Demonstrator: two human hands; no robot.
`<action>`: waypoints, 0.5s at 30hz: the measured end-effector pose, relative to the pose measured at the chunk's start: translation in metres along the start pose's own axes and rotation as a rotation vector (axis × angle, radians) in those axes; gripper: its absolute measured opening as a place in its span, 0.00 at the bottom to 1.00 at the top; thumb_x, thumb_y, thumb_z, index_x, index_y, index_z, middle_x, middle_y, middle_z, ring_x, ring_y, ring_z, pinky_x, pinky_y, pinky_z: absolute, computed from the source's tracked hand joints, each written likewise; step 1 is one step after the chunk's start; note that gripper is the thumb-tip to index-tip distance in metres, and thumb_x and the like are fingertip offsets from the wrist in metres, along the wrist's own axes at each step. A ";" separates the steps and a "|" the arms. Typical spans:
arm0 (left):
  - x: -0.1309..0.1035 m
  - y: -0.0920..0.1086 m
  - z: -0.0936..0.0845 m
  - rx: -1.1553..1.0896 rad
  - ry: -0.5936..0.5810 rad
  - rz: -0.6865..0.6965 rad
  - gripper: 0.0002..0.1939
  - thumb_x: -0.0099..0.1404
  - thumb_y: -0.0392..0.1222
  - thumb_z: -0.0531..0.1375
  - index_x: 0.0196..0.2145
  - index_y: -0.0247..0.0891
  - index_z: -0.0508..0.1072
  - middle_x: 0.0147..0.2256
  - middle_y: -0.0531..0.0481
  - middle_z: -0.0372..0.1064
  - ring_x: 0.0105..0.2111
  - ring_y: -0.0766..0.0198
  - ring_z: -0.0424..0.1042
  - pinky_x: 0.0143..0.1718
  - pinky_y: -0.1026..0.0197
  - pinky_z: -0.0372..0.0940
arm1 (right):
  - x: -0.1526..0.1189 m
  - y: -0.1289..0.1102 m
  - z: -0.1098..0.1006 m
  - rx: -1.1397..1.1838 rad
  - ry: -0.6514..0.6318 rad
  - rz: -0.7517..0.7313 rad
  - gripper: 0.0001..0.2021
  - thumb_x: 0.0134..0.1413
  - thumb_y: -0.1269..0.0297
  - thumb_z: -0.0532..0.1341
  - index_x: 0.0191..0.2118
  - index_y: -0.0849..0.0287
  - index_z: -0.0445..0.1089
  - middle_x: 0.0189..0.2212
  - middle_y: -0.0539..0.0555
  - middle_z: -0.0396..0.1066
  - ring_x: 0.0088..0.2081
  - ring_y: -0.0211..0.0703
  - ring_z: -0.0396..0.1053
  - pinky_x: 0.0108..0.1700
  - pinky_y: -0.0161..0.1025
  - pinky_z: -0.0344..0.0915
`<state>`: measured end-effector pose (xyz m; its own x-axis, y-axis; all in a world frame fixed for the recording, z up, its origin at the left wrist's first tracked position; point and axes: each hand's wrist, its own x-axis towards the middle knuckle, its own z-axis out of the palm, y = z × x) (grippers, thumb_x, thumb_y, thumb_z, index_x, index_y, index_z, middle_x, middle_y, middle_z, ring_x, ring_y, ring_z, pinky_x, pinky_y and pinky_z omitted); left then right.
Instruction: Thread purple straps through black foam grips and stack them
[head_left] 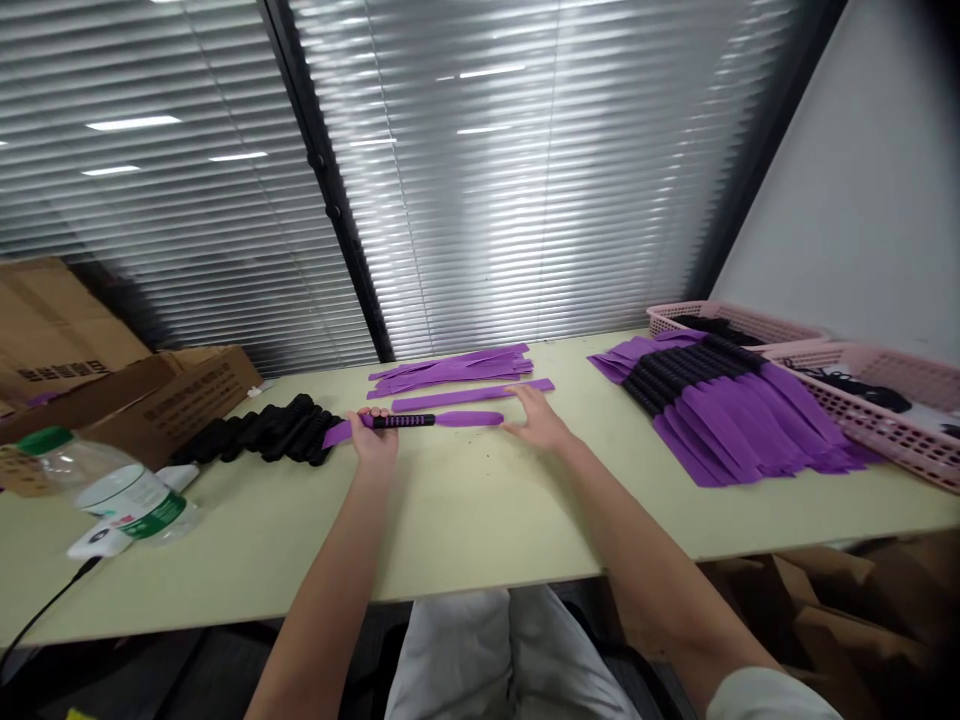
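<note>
My left hand [375, 435] is closed around the left part of a purple strap [469, 419] that runs through a black ribbed sleeve [409, 421]. Beside the strap's right end is my right hand [541, 422], its thumb at the tip and its fingers spread apart. Just beyond lies a single flat purple strip [465, 396], close to my right fingertips. Farther back, several loose purple strips [450, 370] form a pile. Black ribbed sleeves [270, 430] are heaped left of my left hand. At the right, many purple straps with black sleeves [720, 400] lie in an overlapping row.
Pink baskets [877, 365] holding black items stand along the right side. A clear bottle with a green cap [124, 490], a white device with a black cable [101, 540] and cardboard boxes [202, 385] occupy the left. Window blinds [525, 180] rise behind the table [480, 530].
</note>
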<state>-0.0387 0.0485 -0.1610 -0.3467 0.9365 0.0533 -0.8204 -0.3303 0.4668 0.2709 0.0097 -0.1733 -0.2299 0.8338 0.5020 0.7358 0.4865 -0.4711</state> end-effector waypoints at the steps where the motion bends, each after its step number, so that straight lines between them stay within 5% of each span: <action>1: -0.001 -0.002 0.001 0.003 -0.005 -0.006 0.22 0.68 0.57 0.49 0.25 0.39 0.60 0.17 0.59 0.58 0.19 0.72 0.62 0.28 0.68 0.62 | -0.001 -0.010 0.003 -0.052 -0.024 -0.072 0.32 0.51 0.53 0.62 0.60 0.59 0.56 0.57 0.62 0.59 0.58 0.54 0.55 0.58 0.53 0.55; 4: -0.013 -0.014 0.008 0.003 -0.025 -0.051 0.21 0.69 0.56 0.49 0.25 0.39 0.61 0.18 0.58 0.58 0.20 0.72 0.63 0.29 0.67 0.62 | -0.002 -0.048 0.021 -0.175 -0.097 -0.221 0.32 0.56 0.49 0.58 0.61 0.63 0.56 0.58 0.64 0.58 0.59 0.55 0.54 0.60 0.52 0.51; 8: -0.036 -0.034 0.017 0.008 -0.070 -0.161 0.21 0.70 0.55 0.47 0.25 0.39 0.63 0.20 0.55 0.60 0.22 0.69 0.64 0.31 0.63 0.63 | -0.001 -0.085 0.048 -0.304 -0.120 -0.149 0.31 0.61 0.46 0.51 0.62 0.61 0.53 0.56 0.63 0.62 0.55 0.54 0.60 0.56 0.49 0.57; 15: -0.045 -0.050 0.023 0.041 -0.033 -0.243 0.21 0.70 0.53 0.47 0.24 0.39 0.64 0.19 0.55 0.59 0.21 0.68 0.64 0.32 0.61 0.64 | 0.002 -0.079 0.051 -0.395 -0.252 -0.010 0.22 0.63 0.46 0.46 0.52 0.54 0.64 0.43 0.56 0.73 0.40 0.48 0.72 0.39 0.39 0.65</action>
<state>0.0283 0.0252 -0.1659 -0.1258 0.9914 -0.0362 -0.8587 -0.0906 0.5044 0.1801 -0.0135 -0.1718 -0.3493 0.8908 0.2906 0.9077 0.3986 -0.1308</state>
